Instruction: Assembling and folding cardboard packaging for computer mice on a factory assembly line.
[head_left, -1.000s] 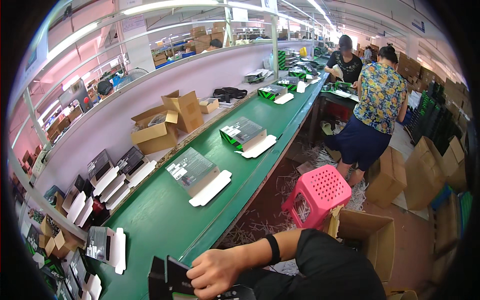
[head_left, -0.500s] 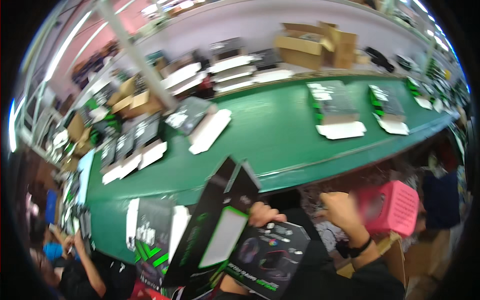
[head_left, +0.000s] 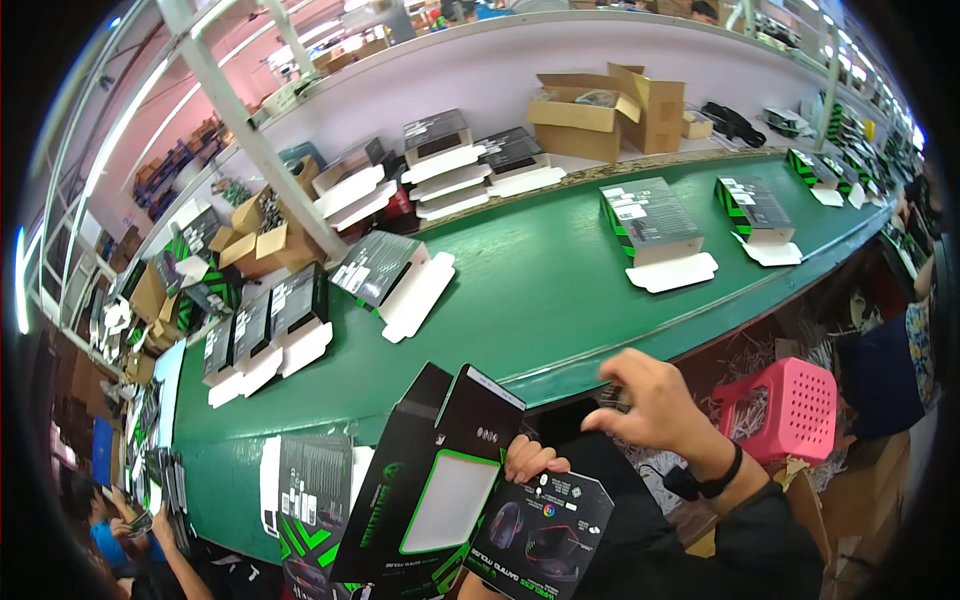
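Observation:
A black and green mouse box [head_left: 385,500] with a pale window panel is tilted in front of me, its top flaps raised and its printed flap spread to the right. The fingers of my left hand [head_left: 533,460] wrap over the box's edge between the window panel and the flap; the rest of that hand is hidden behind the cardboard. Above and to the right of the flap, my right hand [head_left: 655,402] hovers apart from the box. Its thumb and curled forefinger are separated, and I see nothing clearly held between them.
Several dark boxes with white flaps lie on the green table [head_left: 500,290]. Another box [head_left: 312,490] stands just left of mine. Brown cartons [head_left: 575,130] sit on the far ledge. A pink stool [head_left: 805,410] is at the right. Another person's hands [head_left: 160,530] work at lower left.
My right hand has risen and shifted left, and its thumb now shows apart from the forefinger. The held box has turned slightly, with its top flaps spread wider. My left hand keeps its hold.

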